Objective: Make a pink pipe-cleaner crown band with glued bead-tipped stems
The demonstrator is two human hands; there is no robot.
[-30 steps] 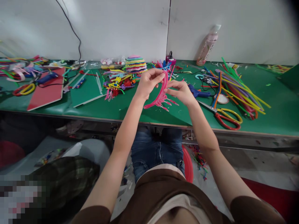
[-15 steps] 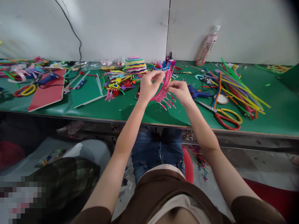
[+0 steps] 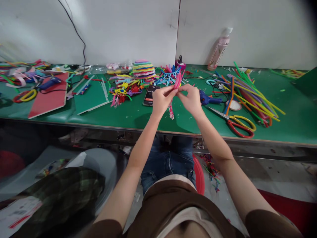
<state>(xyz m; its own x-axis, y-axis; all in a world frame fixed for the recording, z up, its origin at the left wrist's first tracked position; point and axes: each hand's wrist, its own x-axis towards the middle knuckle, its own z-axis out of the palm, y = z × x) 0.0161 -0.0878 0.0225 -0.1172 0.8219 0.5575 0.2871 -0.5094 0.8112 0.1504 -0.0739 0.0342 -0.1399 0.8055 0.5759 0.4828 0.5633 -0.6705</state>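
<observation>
Over the green table, my left hand (image 3: 161, 99) and my right hand (image 3: 191, 99) meet, both closed in a pinch on a pink pipe-cleaner craft piece (image 3: 178, 81). Its upper end stands up above my fingertips, seen nearly edge-on. Beaded pink and white strands (image 3: 171, 111) hang below, and my fingers hide the middle. Left of my left hand lies a phone (image 3: 148, 96) with a timer on its screen. A blue glue gun (image 3: 210, 99) rests close to my right hand. Behind the pink piece sits a blue pipe-cleaner piece (image 3: 168, 76).
Scissors (image 3: 232, 122) with red and yellow handles lie at the right, near loose pipe cleaners (image 3: 252, 96). A bottle (image 3: 219, 49) leans against the wall. Left are a striped bundle (image 3: 143, 69), a green board (image 3: 91, 96), a red board (image 3: 51, 96) and another glue gun (image 3: 50, 83).
The pink piece has turned from a wide curve to edge-on, its strands bunched together. My left hand moved right and down, bringing both hands together and uncovering the phone.
</observation>
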